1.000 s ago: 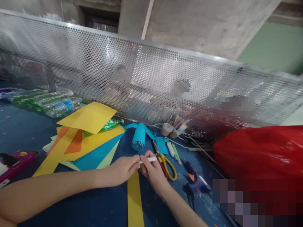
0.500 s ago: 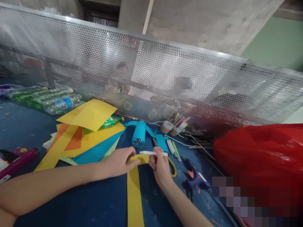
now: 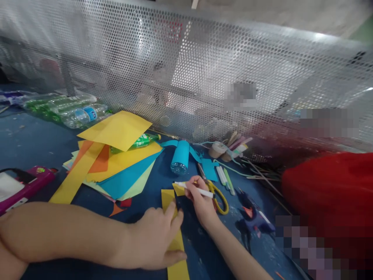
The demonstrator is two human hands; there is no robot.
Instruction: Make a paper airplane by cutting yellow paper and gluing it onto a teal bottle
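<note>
My left hand [image 3: 159,235] lies with its fingers spread over a long yellow paper strip [image 3: 178,270], which runs toward me across the table. In my right hand [image 3: 202,208] is a slim white marker [image 3: 206,192], its dark tip pointing left. Under that marker, at the strip's far end, a short yellow paper piece [image 3: 179,189] rests partly covered by my right fingers. Scissors with yellow handles [image 3: 224,204] lie just right of that hand. Beyond stands a plastic bottle wrapped in blue paper [image 3: 180,155], with blue strips at its sides.
Coloured paper sheets [image 3: 116,130] are stacked at left, a green bottle [image 3: 144,140] among them. Plastic bottles [image 3: 72,112] lie behind. On the right are a blue glue gun [image 3: 258,221], markers [image 3: 229,181] and a red bag [image 3: 329,186]. A perforated metal screen [image 3: 125,70] borders the table.
My left hand has moved nearer to me, off the short yellow piece and onto the long strip. My right hand still holds the marker. The view has tilted downward.
</note>
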